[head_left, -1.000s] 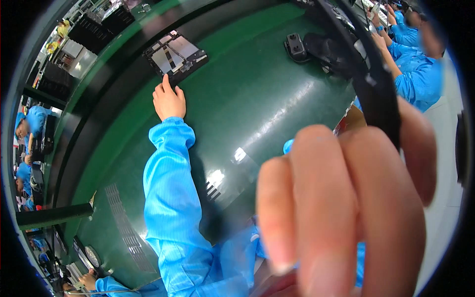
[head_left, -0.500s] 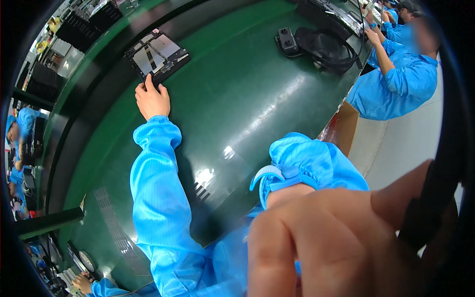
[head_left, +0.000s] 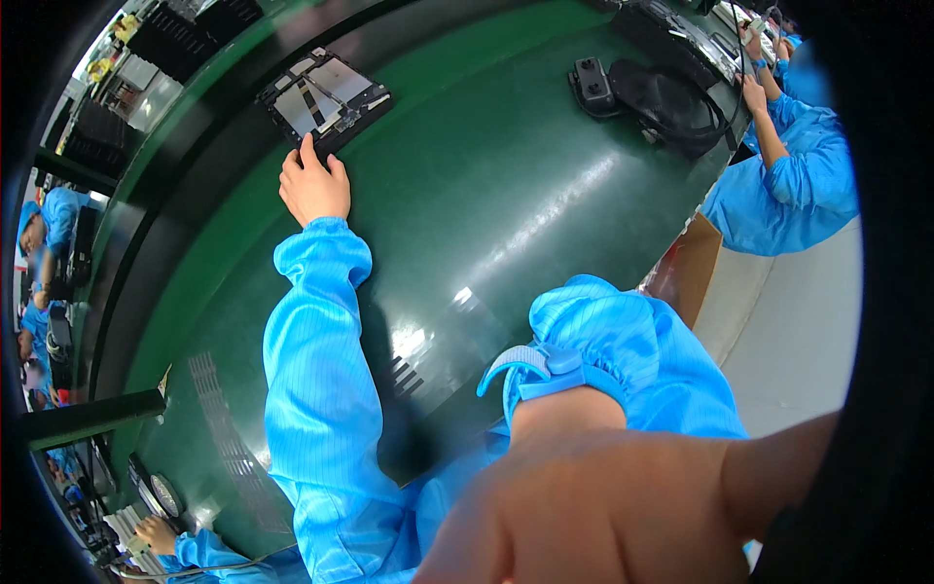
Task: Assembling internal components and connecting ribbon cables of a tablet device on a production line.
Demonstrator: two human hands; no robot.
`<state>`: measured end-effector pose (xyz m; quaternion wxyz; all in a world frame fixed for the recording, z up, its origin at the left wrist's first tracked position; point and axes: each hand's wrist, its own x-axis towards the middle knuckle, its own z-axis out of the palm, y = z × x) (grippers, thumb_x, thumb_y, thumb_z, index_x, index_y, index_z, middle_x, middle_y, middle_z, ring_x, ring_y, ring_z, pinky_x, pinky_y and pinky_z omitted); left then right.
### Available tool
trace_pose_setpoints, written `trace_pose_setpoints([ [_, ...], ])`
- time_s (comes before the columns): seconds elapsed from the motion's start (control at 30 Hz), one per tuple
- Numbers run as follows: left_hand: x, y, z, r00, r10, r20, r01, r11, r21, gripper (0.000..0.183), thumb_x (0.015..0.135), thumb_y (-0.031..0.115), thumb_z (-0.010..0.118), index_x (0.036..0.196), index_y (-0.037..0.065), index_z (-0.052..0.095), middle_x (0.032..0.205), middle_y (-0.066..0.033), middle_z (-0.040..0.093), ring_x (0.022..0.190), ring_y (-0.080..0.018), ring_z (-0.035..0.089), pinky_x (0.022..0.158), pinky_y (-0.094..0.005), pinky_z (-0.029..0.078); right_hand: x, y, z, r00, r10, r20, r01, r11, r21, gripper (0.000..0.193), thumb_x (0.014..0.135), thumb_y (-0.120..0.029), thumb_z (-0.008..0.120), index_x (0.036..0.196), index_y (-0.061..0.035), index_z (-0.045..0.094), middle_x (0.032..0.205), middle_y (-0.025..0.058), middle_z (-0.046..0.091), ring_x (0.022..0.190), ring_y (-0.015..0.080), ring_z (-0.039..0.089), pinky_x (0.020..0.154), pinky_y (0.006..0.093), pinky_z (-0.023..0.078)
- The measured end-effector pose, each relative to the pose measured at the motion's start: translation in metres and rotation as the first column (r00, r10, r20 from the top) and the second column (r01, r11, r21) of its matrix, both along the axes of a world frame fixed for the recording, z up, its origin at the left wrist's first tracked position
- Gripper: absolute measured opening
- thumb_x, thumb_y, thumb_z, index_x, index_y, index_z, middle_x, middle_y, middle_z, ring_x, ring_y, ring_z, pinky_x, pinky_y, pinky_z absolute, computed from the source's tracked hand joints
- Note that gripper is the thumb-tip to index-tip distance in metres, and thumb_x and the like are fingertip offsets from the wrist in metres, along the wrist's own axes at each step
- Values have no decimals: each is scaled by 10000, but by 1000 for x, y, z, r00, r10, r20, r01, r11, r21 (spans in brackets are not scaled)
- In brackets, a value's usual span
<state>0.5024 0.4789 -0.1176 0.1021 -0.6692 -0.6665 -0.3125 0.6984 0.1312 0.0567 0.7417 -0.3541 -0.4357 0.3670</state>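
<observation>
Opened device [head_left: 334,85] lies at left hand [head_left: 314,189], far from right hand [head_left: 593,501].

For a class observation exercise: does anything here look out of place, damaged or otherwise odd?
The right hand looms oddly large at the lower edge, apparently close to the camera. The flat device by the left hand has its inner parts exposed; whether it is damaged, I cannot tell.

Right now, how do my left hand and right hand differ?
Your left hand is at the near edge of the opened device; your right hand is close to the camera. The left looks small and sharp, the right large and blurred. A blue band shows at the right wrist, none at the left. Both are bare, with blue sleeves.
</observation>
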Motion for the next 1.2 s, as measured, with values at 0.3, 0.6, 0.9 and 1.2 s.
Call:
trace_pose_setpoints([
  [0.3,14,11,-6,995,63,73,-68,995,68,528,802,181,624,1323,125,554,1273,-214,573,1195,-381,524,1035,-504,378,-8,141,-1,973,227,-49,-205,940,273,86,949,-66,522,1008,-52,461,993,158,620,831,284,617,737,417,512],
  [0.6,0,-7,16,970,197,140,-195,980,-31,630,832,193,631,1406,37,424,1360,-254,502,1320,-387,419,1131,-505,278,-9,358,-167,805,-46,591,133,986,-104,284,915,-134,607,1142,-96,441,1213,159,656,1068,346,647,900,406,496],
  [0.9,4,1,37,836,184,517,-219,976,8,454,920,233,493,1320,22,521,1219,-227,594,1136,-395,539,1014,-487,393,-26,382,-148,733,-24,680,186,968,-167,248,885,-149,648,1079,-95,503,943,134,695,827,287,673,766,406,513],
  [1.2,-50,-86,40,385,44,922,231,963,-142,467,985,318,477,1293,-15,591,1215,-204,634,1188,-331,574,1017,-360,429,-1,292,-150,919,188,347,-109,966,-235,280,875,-97,720,1026,-53,489,1175,76,672,700,54,514,670,199,453],
])
